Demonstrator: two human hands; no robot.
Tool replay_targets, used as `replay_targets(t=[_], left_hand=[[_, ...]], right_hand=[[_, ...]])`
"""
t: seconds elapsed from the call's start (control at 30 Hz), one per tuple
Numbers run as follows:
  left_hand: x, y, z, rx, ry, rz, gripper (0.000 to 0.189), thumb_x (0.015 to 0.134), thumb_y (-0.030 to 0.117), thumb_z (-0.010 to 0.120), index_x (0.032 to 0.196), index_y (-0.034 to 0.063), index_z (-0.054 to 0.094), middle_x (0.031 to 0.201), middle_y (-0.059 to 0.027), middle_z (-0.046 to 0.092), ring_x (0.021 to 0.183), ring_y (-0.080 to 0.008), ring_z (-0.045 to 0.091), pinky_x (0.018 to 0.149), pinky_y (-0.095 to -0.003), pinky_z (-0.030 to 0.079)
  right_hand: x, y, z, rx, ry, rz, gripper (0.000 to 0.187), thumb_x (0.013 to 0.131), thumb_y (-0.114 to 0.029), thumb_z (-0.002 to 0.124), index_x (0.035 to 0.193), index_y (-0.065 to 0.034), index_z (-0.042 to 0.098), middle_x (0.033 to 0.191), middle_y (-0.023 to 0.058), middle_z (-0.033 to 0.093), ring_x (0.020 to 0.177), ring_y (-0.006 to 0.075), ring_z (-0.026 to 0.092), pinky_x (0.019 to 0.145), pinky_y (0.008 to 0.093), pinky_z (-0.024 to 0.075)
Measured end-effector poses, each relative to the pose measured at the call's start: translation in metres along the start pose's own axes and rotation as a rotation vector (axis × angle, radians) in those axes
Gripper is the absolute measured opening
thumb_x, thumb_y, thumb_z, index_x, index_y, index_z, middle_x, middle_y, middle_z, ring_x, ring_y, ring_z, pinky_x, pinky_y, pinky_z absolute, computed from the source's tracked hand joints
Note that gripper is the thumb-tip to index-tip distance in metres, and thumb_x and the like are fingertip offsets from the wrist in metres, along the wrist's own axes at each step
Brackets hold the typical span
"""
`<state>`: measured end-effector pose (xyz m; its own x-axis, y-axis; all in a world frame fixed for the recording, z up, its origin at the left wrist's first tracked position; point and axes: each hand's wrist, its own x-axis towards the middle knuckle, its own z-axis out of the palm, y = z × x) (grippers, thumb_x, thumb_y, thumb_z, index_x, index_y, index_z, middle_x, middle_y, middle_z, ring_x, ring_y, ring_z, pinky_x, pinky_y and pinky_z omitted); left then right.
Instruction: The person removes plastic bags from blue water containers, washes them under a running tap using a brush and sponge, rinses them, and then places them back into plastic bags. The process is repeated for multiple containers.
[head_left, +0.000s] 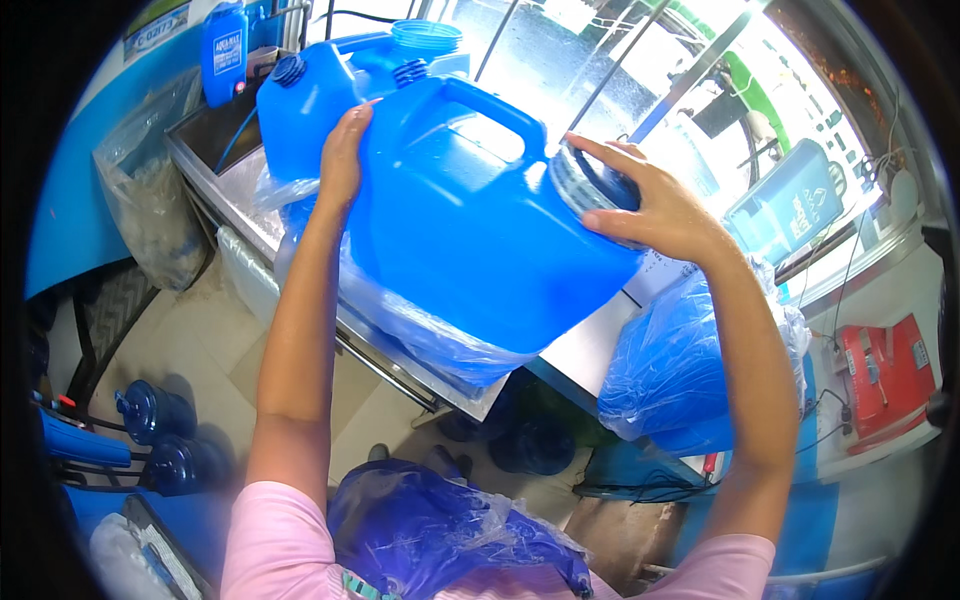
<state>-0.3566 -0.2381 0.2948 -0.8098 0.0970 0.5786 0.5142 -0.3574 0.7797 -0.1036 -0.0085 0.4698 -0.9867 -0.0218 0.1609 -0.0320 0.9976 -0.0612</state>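
A large blue plastic water jug (480, 262) with a moulded handle leans before me on the steel counter (480, 405). Clear plastic film (442, 330) lies around its base. My left hand (346, 146) holds the jug's left side, thumb up along the edge. On the jug's right shoulder, my right hand (652, 202) is spread around the wide dark screw cap (589, 184), thumb and fingers on opposite sides. A smaller ribbed blue cap (411, 72) shows at the jug's upper left. Whether the wide cap is tight or loose I cannot tell.
Another blue jug (304, 124) and an uncapped blue container (426, 36) stand behind. Left is a steel sink basin (214, 139). A film-wrapped blue container (667, 360) sits at right. Round water bottles (154, 412) are on the floor. Barred glass (555, 67) lies beyond.
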Motion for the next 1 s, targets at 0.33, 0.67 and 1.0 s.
replay_targets(t=[0.33, 0.67, 1.0], left_hand=[[-0.093, 0.08, 0.059, 0.395, 0.407, 0.068, 0.043, 0.097, 0.034, 0.05, 0.121, 0.0004, 0.059, 0.12, -0.017, 0.06, 0.11, -0.026, 0.055, 0.098, -0.0333, 0.038], [-0.205, 0.13, 0.158, 0.471, 0.089, 0.306, 0.074, 0.092, 0.034, 0.055, 0.144, -0.0071, 0.022, 0.152, -0.026, 0.022, 0.141, -0.0376, 0.024, 0.114, -0.0455, 0.019], [-0.168, 0.112, 0.205, 0.523, -0.332, 0.462, 0.086, 0.063, 0.05, 0.082, 0.135, 0.0133, 0.053, 0.151, -0.0285, 0.023, 0.14, -0.0472, 0.022, 0.109, -0.0564, 0.025]], right_hand=[[0.014, 0.063, 0.0, 0.167, 0.042, 0.004, 0.087, 0.065, -0.074, 0.064, 0.137, -0.0267, 0.052, 0.135, 0.0191, 0.053, 0.121, 0.0397, 0.053, 0.101, 0.053, 0.0425], [-0.04, 0.149, -0.017, 0.085, -0.033, -0.024, 0.1, 0.059, -0.071, 0.069, 0.146, -0.0349, 0.036, 0.153, 0.0159, 0.029, 0.141, 0.0415, 0.025, 0.108, 0.0603, 0.0309], [-0.093, 0.24, -0.016, 0.081, -0.008, 0.098, 0.116, 0.049, -0.088, 0.061, 0.146, -0.0279, 0.038, 0.149, 0.012, 0.037, 0.139, 0.0359, 0.031, 0.112, 0.0577, 0.0275]])
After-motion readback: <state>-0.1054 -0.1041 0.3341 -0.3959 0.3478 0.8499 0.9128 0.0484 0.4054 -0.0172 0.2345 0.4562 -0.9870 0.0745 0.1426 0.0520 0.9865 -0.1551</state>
